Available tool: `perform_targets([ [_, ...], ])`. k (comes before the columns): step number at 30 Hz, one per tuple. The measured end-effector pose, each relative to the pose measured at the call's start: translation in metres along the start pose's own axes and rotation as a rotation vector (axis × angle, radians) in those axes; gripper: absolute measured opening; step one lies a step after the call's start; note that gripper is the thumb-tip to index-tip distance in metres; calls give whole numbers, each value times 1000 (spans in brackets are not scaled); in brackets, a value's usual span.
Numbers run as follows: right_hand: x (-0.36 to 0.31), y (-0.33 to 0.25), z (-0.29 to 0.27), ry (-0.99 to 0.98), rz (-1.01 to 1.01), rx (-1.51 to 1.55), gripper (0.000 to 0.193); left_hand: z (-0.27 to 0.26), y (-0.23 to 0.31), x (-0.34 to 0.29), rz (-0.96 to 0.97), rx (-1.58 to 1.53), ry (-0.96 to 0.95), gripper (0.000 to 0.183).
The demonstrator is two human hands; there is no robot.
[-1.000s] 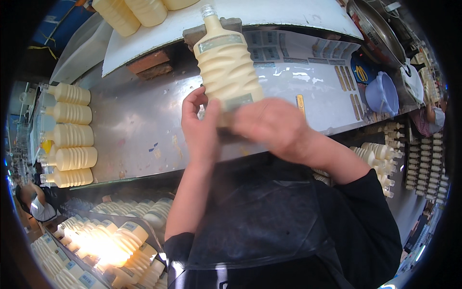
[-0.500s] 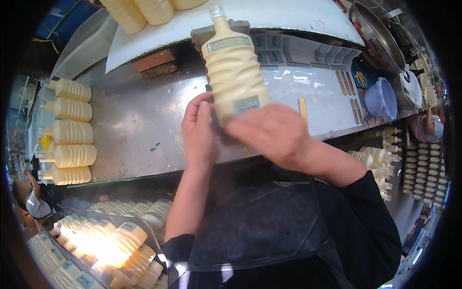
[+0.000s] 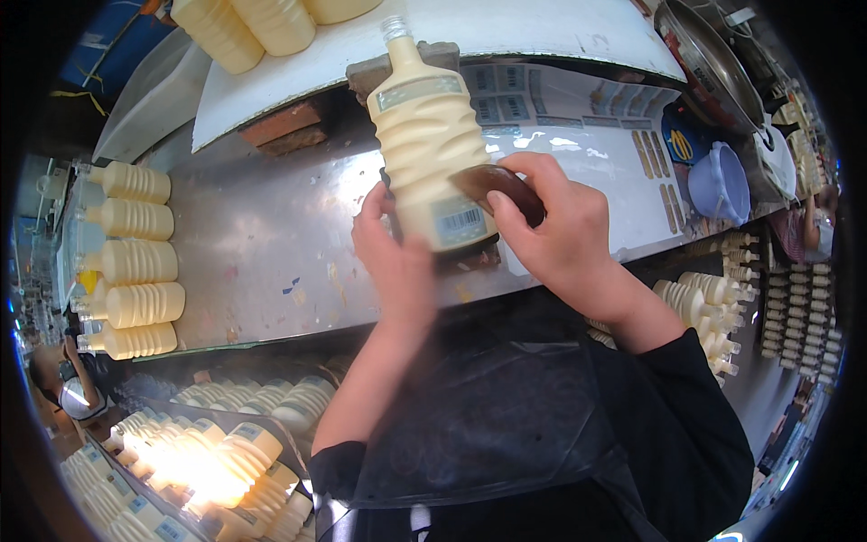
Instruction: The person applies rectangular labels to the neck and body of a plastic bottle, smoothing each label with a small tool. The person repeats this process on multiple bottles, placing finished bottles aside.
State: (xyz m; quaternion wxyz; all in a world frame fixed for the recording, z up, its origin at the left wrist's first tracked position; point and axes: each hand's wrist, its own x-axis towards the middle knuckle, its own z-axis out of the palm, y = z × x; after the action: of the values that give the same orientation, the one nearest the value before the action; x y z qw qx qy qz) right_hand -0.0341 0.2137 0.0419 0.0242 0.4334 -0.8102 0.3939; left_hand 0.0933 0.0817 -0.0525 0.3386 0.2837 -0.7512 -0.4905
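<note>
A cream-coloured, wavy-sided bottle (image 3: pixel 429 149) with a clear threaded neck lies on its back in front of me, the neck pointing away. It rests against a grey block (image 3: pixel 366 74) near the neck and a dark support under its base. A pale blue label (image 3: pixel 460 219) with a barcode sits on its lower front, and another label band runs across its shoulder. My right hand (image 3: pixel 564 221) grips a smooth dark brown scraper (image 3: pixel 513 191), its tip against the bottle just above the lower label. My left hand (image 3: pixel 390 257), partly blurred, is open beside the bottle's lower left edge.
Several cream bottles (image 3: pixel 135 262) lie in a row at the metal table's left end. Label sheets (image 3: pixel 501 95) and gold strips (image 3: pixel 652 154) lie on the right, near a lavender bucket (image 3: pixel 718 183). A white board (image 3: pixel 533 41) spans the back on bricks (image 3: pixel 284 126). Crates of bottles (image 3: pixel 239 452) stand lower left.
My right hand has moved up and right off the bottle's base, and the brown scraper now shows in it. The left hand has dropped slightly towards the base. The lower label is uncovered.
</note>
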Motion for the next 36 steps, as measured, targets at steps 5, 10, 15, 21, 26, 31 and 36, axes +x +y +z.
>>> perform_targets([
  [5,-12,6,7,-132,38,23,30,16,15,-3,29,205,19,85],
  [10,-7,24,-2,-55,228,116,32,19,3,0,-17,96,29,83],
  [15,-16,8,5,-69,143,157,31,17,26,13,-115,174,-10,79],
  [21,-9,24,5,-61,227,101,31,16,17,14,-167,-61,3,79],
  [26,-4,34,9,80,-8,-11,26,14,8,14,-193,-192,-10,74],
  [31,-2,26,3,198,-280,-78,22,5,14,17,-302,-388,-42,61],
  [36,-14,-2,6,-165,-764,-31,22,-2,-5,17,-336,-512,9,42],
])
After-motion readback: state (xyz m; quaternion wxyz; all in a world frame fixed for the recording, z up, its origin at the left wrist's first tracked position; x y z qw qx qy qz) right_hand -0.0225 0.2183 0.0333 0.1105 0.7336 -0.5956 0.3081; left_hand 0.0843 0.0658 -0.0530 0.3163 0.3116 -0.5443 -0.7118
